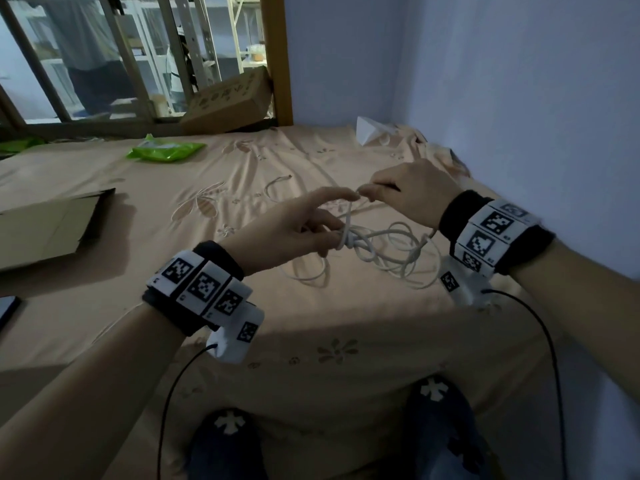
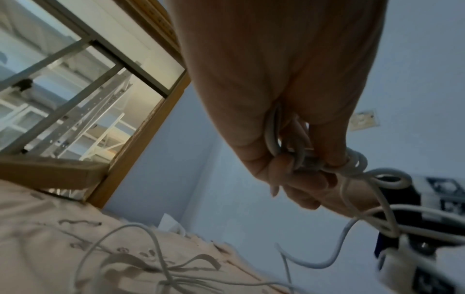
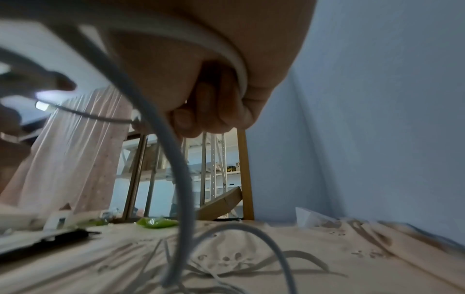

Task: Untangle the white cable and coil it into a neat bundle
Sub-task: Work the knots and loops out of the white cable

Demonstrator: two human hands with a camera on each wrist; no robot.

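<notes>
Presently the bed (image 1: 207, 306), under a peach sheet, carries loose loops of the white cable (image 1: 391, 258). Above it, the left hand (image 1: 294, 230) grips the knotted strands with curled fingers; the right hand (image 1: 408, 192) is closed round another strand, close beside.
</notes>
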